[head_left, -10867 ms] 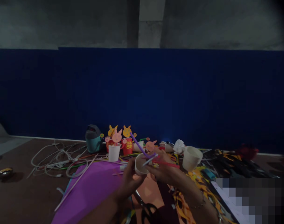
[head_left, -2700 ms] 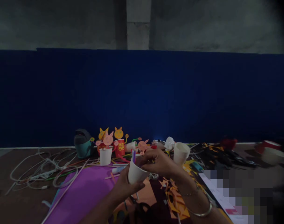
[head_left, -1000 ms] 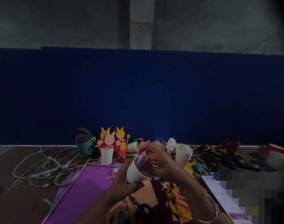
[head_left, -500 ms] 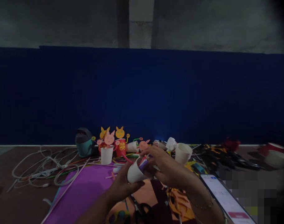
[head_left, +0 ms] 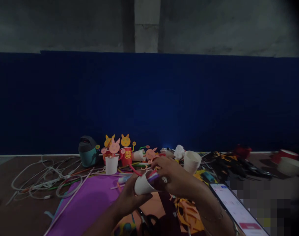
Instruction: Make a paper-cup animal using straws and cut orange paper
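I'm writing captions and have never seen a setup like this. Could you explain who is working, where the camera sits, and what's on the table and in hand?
There is no machine: these are a person's two bare hands, seen by one camera worn on that person's head, looking forward and down.

The left hand has its grip around a white cup, tilted with its mouth toward the right hand. The right fingers are at that mouth, by a purple strip; whether they pinch it is hard to see.

On the table lie a purple sheet, scissors, white cables and a phone. Farther back stand cups topped with animal faces, and a flask.
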The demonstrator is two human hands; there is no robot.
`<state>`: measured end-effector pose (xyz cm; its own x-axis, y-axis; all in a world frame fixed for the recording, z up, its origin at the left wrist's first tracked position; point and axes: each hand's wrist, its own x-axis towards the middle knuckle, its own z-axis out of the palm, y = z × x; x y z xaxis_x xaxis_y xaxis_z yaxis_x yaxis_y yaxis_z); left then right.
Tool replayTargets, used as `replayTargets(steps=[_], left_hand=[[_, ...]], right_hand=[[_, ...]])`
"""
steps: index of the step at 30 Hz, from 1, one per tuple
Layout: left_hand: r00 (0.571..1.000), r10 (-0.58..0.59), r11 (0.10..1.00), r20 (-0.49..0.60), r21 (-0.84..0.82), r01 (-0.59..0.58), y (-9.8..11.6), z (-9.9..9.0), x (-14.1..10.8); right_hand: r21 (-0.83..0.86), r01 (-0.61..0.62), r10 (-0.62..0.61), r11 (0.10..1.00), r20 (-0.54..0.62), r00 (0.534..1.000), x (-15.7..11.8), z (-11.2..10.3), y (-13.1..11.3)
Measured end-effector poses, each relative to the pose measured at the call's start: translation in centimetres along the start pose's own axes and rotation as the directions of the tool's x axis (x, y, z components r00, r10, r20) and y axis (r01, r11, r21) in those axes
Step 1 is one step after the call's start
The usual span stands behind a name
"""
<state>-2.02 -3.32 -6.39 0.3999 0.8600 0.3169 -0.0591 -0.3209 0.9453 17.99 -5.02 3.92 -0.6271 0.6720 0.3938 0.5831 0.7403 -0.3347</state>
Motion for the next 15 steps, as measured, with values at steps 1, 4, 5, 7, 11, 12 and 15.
replayTargets(steps=[1,4,5,7,11,12,15], left_hand=[[1.0,0.008,1.0,-0.005,-0.006,-0.008,0.0,0.0,0.0],[0.994,-0.02,1.0,-0.106,0.018,0.022,-0.2,-0.2,0.0],[0.987,-0.043,0.999,-0.154,0.017,0.046,-0.3,-0.3,0.0],[0.974,-0.072,0.997,-0.213,-0.025,0.068,-0.5,-0.5,0.0],[0.975,-0.082,0.992,-0.207,-0.113,0.06,-0.1,-0.5,0.2],[0.977,-0.081,0.991,-0.195,-0.121,0.058,0.1,-0.5,0.2],[0.985,-0.092,0.982,-0.146,-0.176,0.065,0.6,-0.3,0.3]], right_hand=[[0.018,0.002,-0.002,1.0,-0.006,1.0,0.0,-0.1,0.0],[0.11,-0.003,0.016,0.994,-0.114,0.993,-0.1,-0.6,0.1],[0.13,-0.022,0.044,0.991,-0.167,0.985,-0.1,-0.7,0.3],[0.144,-0.082,0.113,0.986,-0.227,0.967,-0.1,-0.7,0.7],[0.163,-0.077,0.103,0.984,-0.161,0.982,0.3,0.1,1.5],[0.167,-0.06,0.088,0.984,-0.164,0.982,0.4,0.3,1.5],[0.143,-0.038,0.063,0.989,-0.174,0.983,0.6,0.3,1.5]])
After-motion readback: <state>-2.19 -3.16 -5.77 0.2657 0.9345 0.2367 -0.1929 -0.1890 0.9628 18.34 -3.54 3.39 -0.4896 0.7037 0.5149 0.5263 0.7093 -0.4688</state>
